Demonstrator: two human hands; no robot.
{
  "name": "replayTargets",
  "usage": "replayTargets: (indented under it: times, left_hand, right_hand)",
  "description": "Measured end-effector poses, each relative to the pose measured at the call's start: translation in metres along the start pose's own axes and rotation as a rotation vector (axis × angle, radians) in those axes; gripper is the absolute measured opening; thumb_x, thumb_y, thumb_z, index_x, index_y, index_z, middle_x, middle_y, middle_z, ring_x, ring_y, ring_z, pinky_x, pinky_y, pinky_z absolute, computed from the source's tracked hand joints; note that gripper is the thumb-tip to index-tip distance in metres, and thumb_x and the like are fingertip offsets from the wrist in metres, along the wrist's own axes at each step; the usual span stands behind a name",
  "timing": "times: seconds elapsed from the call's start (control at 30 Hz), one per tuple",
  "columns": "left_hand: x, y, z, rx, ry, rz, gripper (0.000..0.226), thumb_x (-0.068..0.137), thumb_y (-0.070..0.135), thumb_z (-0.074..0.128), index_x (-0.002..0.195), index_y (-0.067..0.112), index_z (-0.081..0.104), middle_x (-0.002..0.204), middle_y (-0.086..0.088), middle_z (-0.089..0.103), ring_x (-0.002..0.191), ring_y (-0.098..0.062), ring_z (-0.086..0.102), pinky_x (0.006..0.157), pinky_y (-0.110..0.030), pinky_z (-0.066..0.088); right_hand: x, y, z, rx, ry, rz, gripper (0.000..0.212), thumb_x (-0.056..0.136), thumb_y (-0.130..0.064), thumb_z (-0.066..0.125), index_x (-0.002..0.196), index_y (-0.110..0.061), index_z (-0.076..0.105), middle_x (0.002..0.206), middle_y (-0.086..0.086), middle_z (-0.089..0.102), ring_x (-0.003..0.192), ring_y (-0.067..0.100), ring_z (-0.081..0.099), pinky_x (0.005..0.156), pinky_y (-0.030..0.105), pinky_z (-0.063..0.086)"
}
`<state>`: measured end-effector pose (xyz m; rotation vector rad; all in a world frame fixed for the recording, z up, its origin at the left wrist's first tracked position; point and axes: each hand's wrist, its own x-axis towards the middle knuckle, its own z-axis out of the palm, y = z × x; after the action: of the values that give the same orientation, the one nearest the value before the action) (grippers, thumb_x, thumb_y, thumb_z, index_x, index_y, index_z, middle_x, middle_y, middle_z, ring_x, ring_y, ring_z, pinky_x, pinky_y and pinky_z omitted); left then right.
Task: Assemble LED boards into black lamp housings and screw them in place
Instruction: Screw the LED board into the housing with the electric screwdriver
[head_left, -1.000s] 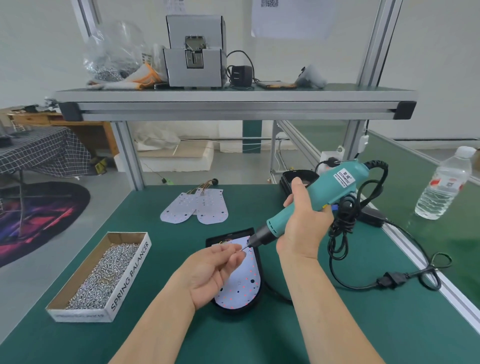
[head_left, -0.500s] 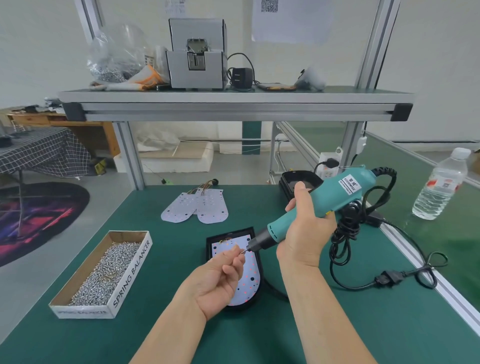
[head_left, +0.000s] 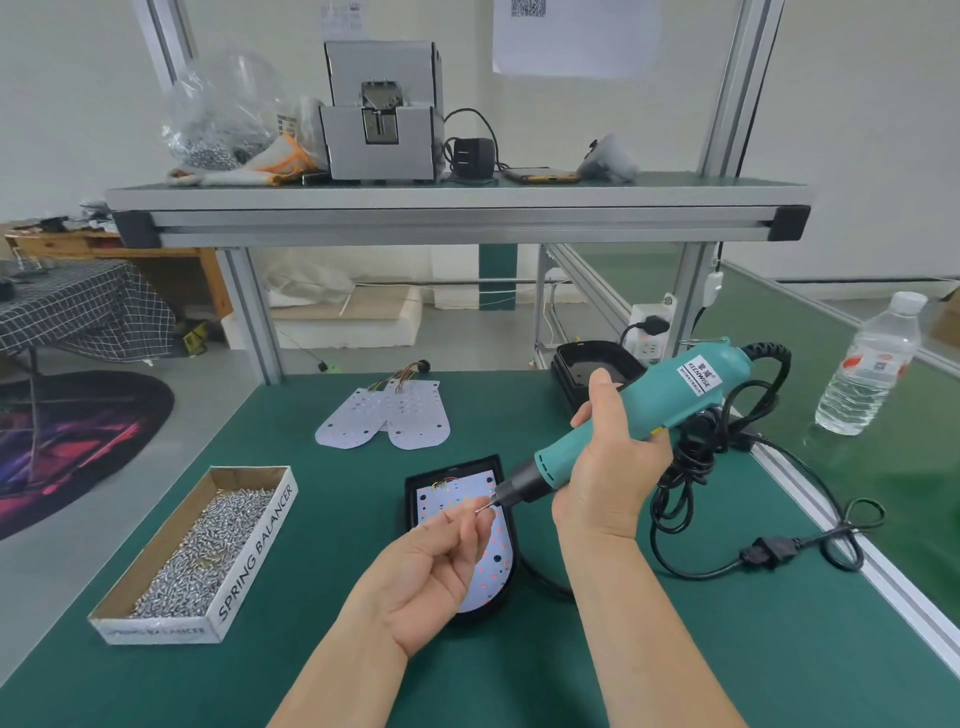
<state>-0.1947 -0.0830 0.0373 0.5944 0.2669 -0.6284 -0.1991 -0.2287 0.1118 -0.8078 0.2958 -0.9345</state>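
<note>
On green bench (head_left: 311, 649), pinching screw (head_left: 483, 508) in left hand (head_left: 431, 577), gripping screwdriver (head_left: 649, 410) in right hand (head_left: 608, 467), over board-filled housing (head_left: 410, 499) beside carton (head_left: 249, 566) of screws (head_left: 208, 545).

Counts, located from the loaded housing (head_left: 410, 499):
- LED boards, 3: one seated board (head_left: 452, 499) inside it, two loose boards (head_left: 384, 418) beyond it.
- Empty housings (head_left: 582, 364): stacked at its far right, number unclear.
- Electric screwdriver (head_left: 660, 395): 1.
- Screw box (head_left: 254, 551): 1, to its left, contents uncountable.
- Water bottle (head_left: 867, 374): 1, far right.
</note>
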Motion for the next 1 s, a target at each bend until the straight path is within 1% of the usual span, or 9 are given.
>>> replayTargets:
  times: [0.17, 0.3, 0.47, 0.57, 0.63, 0.73, 0.83, 0.9, 1.0]
  left_hand:
    - [-0.0012, -0.0022, 0.0012, -0.014, 0.027, 0.03, 0.033, 0.067, -0.011, 0.064, 0.099, -0.016, 0.067, 0.092, -0.025, 0.071, 0.071, -0.025, 0.074, 0.053, -0.022, 0.059]
    - [-0.002, -0.0041, 0.0012, 0.038, 0.036, 0.07, 0.037, 0.069, -0.01, 0.063, 0.105, -0.013, 0.063, 0.089, -0.024, 0.071, 0.071, -0.024, 0.075, 0.054, -0.021, 0.058]
    - [-0.0019, -0.0053, 0.0015, 0.141, 0.031, 0.151, 0.026, 0.07, -0.01, 0.064, 0.095, -0.009, 0.067, 0.086, -0.021, 0.071, 0.075, -0.025, 0.075, 0.057, -0.02, 0.059]
    - [-0.0031, -0.0058, 0.0018, 0.201, 0.029, 0.195, 0.013, 0.083, -0.014, 0.059, 0.09, -0.008, 0.068, 0.087, -0.022, 0.071, 0.078, -0.026, 0.076, 0.059, -0.02, 0.059]
    - [-0.0046, -0.0058, 0.002, 0.236, 0.03, 0.211, 0.016, 0.089, -0.015, 0.055, 0.088, -0.007, 0.069, 0.088, -0.023, 0.071, 0.078, -0.027, 0.075, 0.061, -0.02, 0.059]
    - [-0.0061, -0.0036, 0.0031, 0.245, 0.05, 0.165, 0.019, 0.088, -0.016, 0.055, 0.083, -0.008, 0.072, 0.081, -0.022, 0.07, 0.068, -0.024, 0.074, 0.056, -0.02, 0.058]
    - [-0.007, 0.002, 0.0046, 0.183, 0.072, 0.006, 0.014, 0.081, -0.016, 0.058, 0.088, -0.015, 0.071, 0.077, -0.02, 0.068, 0.06, -0.021, 0.071, 0.048, -0.019, 0.056]
    - [-0.0077, 0.0033, 0.006, 0.14, 0.072, -0.063, 0.016, 0.074, -0.017, 0.06, 0.085, -0.018, 0.071, 0.077, -0.021, 0.067, 0.057, -0.021, 0.07, 0.045, -0.02, 0.056]
    - [-0.0059, 0.0003, 0.0061, 0.167, 0.066, 0.014, 0.016, 0.087, -0.017, 0.053, 0.094, -0.016, 0.067, 0.08, -0.023, 0.069, 0.063, -0.024, 0.073, 0.051, -0.021, 0.058]
  right_hand:
    - [0.0014, 0.0007, -0.0017, -0.004, 0.004, -0.011, 0.023, 0.087, -0.016, 0.074, 0.075, -0.019, 0.055, 0.056, -0.005, 0.052, 0.053, 0.01, 0.05, 0.052, 0.02, 0.044]
    - [0.0011, 0.0005, -0.002, -0.012, 0.01, -0.012, 0.026, 0.089, -0.014, 0.074, 0.073, -0.019, 0.054, 0.055, -0.005, 0.052, 0.053, 0.01, 0.05, 0.052, 0.021, 0.045]
    - [0.0001, 0.0004, -0.0008, -0.008, 0.018, -0.006, 0.025, 0.089, -0.012, 0.074, 0.075, -0.019, 0.055, 0.055, -0.005, 0.053, 0.052, 0.01, 0.05, 0.053, 0.02, 0.045]
    - [0.0004, 0.0008, -0.0014, -0.013, 0.037, 0.006, 0.024, 0.089, -0.014, 0.074, 0.076, -0.018, 0.054, 0.055, -0.005, 0.053, 0.051, 0.008, 0.051, 0.051, 0.019, 0.045]
    - [0.0013, 0.0015, -0.0021, -0.015, 0.058, 0.021, 0.024, 0.088, -0.016, 0.074, 0.078, -0.018, 0.053, 0.055, -0.005, 0.053, 0.05, 0.008, 0.05, 0.05, 0.019, 0.045]
    - [0.0017, 0.0022, -0.0037, -0.007, 0.045, 0.038, 0.025, 0.086, -0.019, 0.076, 0.079, -0.019, 0.052, 0.055, -0.005, 0.052, 0.05, 0.008, 0.05, 0.049, 0.018, 0.044]
    - [-0.0008, 0.002, -0.0065, 0.013, -0.073, 0.038, 0.021, 0.08, -0.024, 0.076, 0.074, -0.023, 0.056, 0.057, -0.007, 0.051, 0.052, 0.009, 0.047, 0.052, 0.02, 0.042]
    - [-0.0019, 0.0022, -0.0076, 0.018, -0.124, 0.026, 0.018, 0.08, -0.024, 0.075, 0.071, -0.028, 0.06, 0.058, -0.01, 0.051, 0.054, 0.009, 0.047, 0.054, 0.02, 0.042]
    - [-0.0007, 0.0036, -0.0069, -0.007, -0.039, 0.034, 0.022, 0.08, -0.025, 0.076, 0.075, -0.022, 0.055, 0.056, -0.007, 0.051, 0.051, 0.009, 0.048, 0.051, 0.019, 0.043]
